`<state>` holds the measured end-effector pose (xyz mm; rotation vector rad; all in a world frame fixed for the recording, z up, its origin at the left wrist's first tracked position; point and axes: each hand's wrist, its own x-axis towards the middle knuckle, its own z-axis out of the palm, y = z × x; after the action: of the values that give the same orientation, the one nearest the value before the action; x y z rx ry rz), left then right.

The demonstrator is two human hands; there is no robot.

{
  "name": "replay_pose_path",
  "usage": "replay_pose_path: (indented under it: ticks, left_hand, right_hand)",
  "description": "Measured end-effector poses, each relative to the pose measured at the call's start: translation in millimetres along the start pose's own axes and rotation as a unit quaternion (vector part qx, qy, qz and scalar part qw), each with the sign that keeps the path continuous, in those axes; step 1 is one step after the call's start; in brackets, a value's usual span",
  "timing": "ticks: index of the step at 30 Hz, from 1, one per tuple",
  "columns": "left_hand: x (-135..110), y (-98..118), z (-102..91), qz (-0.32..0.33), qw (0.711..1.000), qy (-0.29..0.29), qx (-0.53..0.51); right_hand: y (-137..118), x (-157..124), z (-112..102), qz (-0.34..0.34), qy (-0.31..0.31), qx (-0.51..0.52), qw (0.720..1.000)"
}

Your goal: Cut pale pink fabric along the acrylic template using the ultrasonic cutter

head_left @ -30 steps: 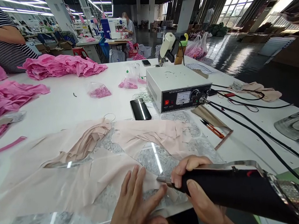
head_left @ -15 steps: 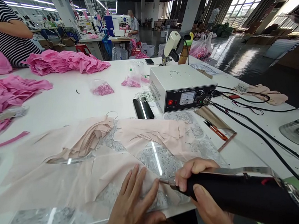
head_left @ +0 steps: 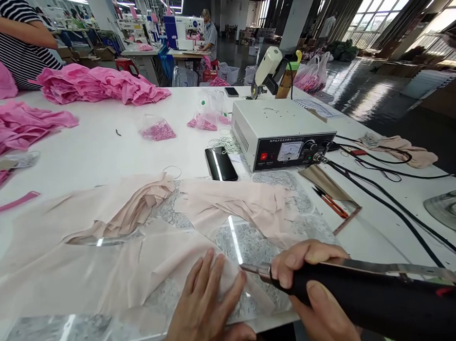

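Note:
My left hand (head_left: 205, 305) lies flat with fingers spread on thin pale pink fabric (head_left: 175, 256), pressing it to a clear sheet over a grey speckled surface (head_left: 55, 338). My right hand (head_left: 316, 283) is wrapped round a black handheld ultrasonic cutter (head_left: 374, 295). Its narrow metal tip points left and sits at the fabric's edge, just beyond my left fingertips. Whether the tip touches the cloth I cannot tell. More pale pink pieces (head_left: 237, 201) lie bunched farther back on the sheet.
A white control box (head_left: 282, 121) with a lit red switch stands behind, its black cables (head_left: 384, 202) running right. Nearby are a phone (head_left: 220, 165), orange thread snips (head_left: 332, 203) and bags of pink bits (head_left: 158, 128). Bright pink cloth (head_left: 99, 84) is heaped left, beside a person in stripes (head_left: 15, 44).
The cutter's tip has shifted slightly up and left along the fabric's edge, and my right hand has moved a little right. My left hand stays nearly in place. The view has shifted slightly.

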<state>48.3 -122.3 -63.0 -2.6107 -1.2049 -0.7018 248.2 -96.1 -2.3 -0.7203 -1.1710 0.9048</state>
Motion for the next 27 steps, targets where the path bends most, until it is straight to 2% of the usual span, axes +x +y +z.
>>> replay_pose_path:
  ticks: [4,10,22,27]
  left_hand:
    - [-2.4,1.9,8.4,-0.013,0.999,0.034,-0.005]
    - [-2.9,3.7,10.6,-0.021,0.999,0.041,-0.024]
    - [-3.7,4.2,11.4,-0.026,0.999,0.032,-0.028]
    - [-0.1,0.1,3.7,-0.005,1.0,0.019,-0.01]
  right_hand:
    - [12.8,0.8,9.0,0.006,-0.005,0.004,1.0]
    - [22.4,1.8,16.7,0.014,-0.006,0.023,1.0]
    - [24.6,5.6,20.0,0.007,-0.008,0.021,1.0]
    - [25.3,8.9,23.5,-0.001,-0.002,0.027,1.0]
